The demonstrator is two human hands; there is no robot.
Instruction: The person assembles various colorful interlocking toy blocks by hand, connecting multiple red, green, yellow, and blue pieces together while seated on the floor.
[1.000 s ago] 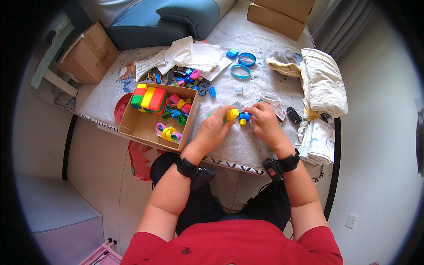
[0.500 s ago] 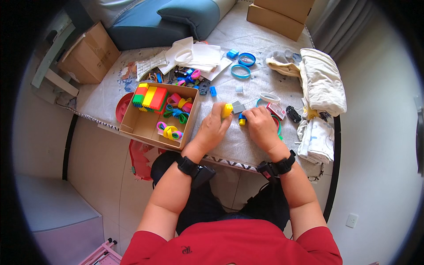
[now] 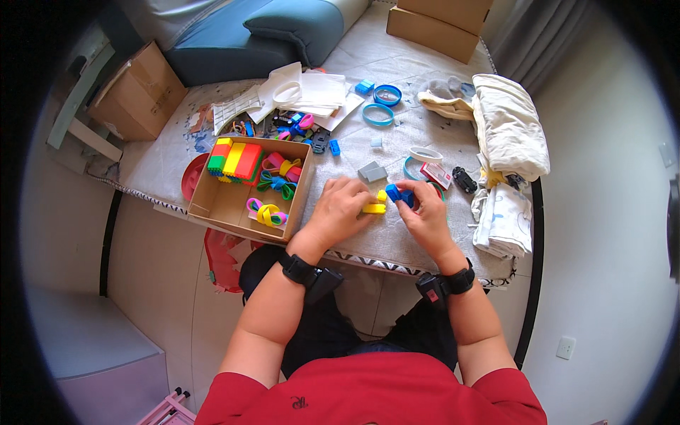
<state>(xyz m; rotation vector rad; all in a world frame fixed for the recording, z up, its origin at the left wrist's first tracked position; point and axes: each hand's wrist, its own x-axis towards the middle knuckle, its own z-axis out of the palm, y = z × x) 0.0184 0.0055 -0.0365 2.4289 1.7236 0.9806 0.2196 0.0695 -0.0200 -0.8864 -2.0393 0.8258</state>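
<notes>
My left hand (image 3: 338, 212) is closed at the table's near side, its fingertips on a yellow toy brick (image 3: 374, 209). A smaller yellow brick (image 3: 382, 195) lies just beyond that one, between my hands. In my right hand (image 3: 426, 212), thumb and fingers pinch a blue toy brick (image 3: 393, 192); more blue shows between the fingers, partly hidden. Past my fingertips rests a grey brick (image 3: 372, 171) on the cloth. Left of my left hand stands an open cardboard box (image 3: 205, 207) holding red, yellow and green brick stacks (image 3: 237, 161) and bundles of coloured bands (image 3: 277, 185).
Blue wristbands (image 3: 378, 115), a white wristband (image 3: 425, 155) and a small red-and-white box (image 3: 435, 174) lie beyond my right hand. A black toy car (image 3: 464, 180) and folded cloths (image 3: 508, 131) are at the right. White papers (image 3: 312, 92) cover part of the back.
My left hand has drawn nearer, bringing the yellow brick down from beside the grey one. My right hand now raises the blue brick, and the smaller yellow piece shows separately between my hands.
</notes>
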